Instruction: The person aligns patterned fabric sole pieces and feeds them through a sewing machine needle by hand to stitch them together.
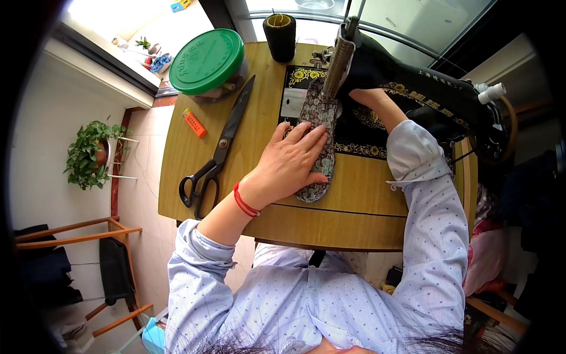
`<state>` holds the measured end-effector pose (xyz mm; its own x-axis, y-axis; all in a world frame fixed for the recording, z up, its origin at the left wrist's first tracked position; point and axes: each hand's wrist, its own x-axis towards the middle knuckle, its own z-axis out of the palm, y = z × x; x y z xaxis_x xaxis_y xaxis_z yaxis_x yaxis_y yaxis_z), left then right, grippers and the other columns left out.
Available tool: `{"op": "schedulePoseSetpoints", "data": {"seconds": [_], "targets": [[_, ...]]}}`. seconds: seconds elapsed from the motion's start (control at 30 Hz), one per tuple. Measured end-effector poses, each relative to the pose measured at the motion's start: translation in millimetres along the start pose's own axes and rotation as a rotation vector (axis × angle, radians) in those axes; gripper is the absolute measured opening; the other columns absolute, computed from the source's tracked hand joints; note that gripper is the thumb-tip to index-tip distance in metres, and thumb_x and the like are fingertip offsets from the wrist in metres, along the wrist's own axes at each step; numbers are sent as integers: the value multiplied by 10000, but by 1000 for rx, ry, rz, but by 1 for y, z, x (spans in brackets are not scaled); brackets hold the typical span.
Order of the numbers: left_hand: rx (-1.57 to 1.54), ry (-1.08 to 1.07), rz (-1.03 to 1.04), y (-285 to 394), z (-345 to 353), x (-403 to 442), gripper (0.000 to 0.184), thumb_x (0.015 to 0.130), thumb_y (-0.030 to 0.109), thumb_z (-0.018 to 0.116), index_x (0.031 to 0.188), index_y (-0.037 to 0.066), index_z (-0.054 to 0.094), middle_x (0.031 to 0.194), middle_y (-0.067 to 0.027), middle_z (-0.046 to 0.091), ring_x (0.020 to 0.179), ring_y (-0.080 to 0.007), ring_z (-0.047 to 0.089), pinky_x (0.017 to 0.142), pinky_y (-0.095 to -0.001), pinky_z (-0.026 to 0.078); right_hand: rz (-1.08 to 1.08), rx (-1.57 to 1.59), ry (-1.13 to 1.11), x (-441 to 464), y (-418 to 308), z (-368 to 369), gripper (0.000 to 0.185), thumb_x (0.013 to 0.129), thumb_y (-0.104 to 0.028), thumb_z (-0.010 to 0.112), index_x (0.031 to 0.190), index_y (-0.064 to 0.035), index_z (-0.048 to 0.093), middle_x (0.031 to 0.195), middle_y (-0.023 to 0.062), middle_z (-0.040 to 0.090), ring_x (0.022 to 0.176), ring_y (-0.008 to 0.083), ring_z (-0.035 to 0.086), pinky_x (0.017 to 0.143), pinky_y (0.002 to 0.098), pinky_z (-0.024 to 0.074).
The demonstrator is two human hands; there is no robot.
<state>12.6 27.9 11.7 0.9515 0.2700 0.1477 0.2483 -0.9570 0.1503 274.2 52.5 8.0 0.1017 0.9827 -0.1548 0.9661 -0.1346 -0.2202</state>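
A fabric insole (pixel 321 141) with a grey-brown pattern lies lengthwise on the table, its far end under the needle area of a black sewing machine (pixel 407 76) with gold decoration. My left hand (pixel 292 156) rests flat on the insole's near half, fingers spread and thumb toward its near end. Beneath the machine's arm reaches my right hand (pixel 368 97); only its back edge and wrist show, and the machine head hides its fingers. What it touches there cannot be seen.
Left of the insole lie large black scissors (pixel 222 143) and an orange lighter (pixel 194 123). A green-lidded jar (pixel 207 62) and a dark thread cone (pixel 279 38) stand at the back of the wooden table (pixel 365 200). A potted plant (pixel 89 154) is beyond its left side.
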Motion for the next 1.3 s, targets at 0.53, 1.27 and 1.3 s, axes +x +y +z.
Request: {"op": "schedulePoseSetpoints", "data": {"seconds": [0.53,1.27,1.3], "targets": [[5,73,3,2,3,4,668,818,456,641,1330,46,515,1409,-81,472,1279,-281,424,1063,-438,307,-171,575,161,35,22,42,240,977,-29,472,1182,46,571,1124,127,655,1012,206,624,934,330,513],[-42,78,29,3,-4,5,582,773,326,712,1253,29,569,1364,-103,525,1195,-278,496,1021,-403,372,-190,813,241,65,60,66,286,1007,-114,438,1223,48,531,1186,179,631,1080,243,620,961,345,494],[-55,68,29,3,-3,5,576,772,323,712,1245,24,574,1359,-106,528,1193,-276,496,1018,-398,375,-189,816,242,65,60,66,285,1007,-114,439,1223,48,531,1185,178,631,1079,242,620,960,345,494]]}}
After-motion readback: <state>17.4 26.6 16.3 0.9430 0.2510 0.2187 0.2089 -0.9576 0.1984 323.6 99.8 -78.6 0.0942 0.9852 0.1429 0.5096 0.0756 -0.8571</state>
